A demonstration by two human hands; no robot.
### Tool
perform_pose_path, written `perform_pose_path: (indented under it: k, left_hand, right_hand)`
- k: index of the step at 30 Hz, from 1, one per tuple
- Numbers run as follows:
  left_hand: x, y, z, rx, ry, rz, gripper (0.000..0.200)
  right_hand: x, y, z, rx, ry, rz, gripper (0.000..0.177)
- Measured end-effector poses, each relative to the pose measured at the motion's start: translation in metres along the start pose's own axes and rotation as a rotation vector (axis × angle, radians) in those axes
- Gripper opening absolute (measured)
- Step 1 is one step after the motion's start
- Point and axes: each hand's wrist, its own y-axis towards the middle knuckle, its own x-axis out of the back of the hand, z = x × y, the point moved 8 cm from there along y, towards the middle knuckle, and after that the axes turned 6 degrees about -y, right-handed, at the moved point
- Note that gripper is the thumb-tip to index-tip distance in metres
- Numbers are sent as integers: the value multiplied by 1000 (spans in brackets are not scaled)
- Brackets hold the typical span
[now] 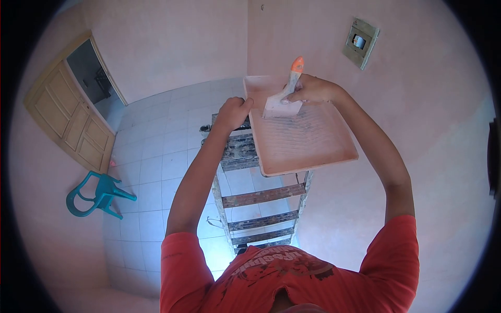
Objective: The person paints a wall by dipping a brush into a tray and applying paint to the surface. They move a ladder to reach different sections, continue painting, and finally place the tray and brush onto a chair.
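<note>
Head view: the left hand [235, 112] is closed on the left rim of a pink paint tray [323, 151], which is positioned over the top of a wooden ladder [261, 198] below both hands. The right hand [311, 89] grips a brush [284, 104], orange handle tip upward, bristles touching the tray's ribbed floor. A teal chair [99, 195] stands well left of the left hand.
</note>
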Motion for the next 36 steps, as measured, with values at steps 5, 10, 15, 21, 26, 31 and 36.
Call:
perform_pose_path:
  k: [5,10,15,21,26,31,36]
  left_hand:
    - [-1,4,3,-42,-15,-19,63]
    - [-1,4,3,-32,-32,-19,61]
    - [0,3,-1,-50,-49,-18,61]
    - [1,5,1,-81,-75,-32,62]
    - [-2,4,7,-15,-123,-5,62]
    - [2,1,3,-52,-68,-29,63]
    - [1,3,3,-62,-76,-27,64]
  right_hand:
    - [-2,-19,4,-27,-93,60,34]
    - [3,-45,6,11,-60,78,34]
    - [21,-46,5,5,0,5,34]
    - [19,2,9,56,-204,-120,43]
    - [-9,-11,30,56,-230,-64,43]
    - [-29,-40,46,119,-179,36,42]
    - [-35,-61,40,182,-142,108,41]
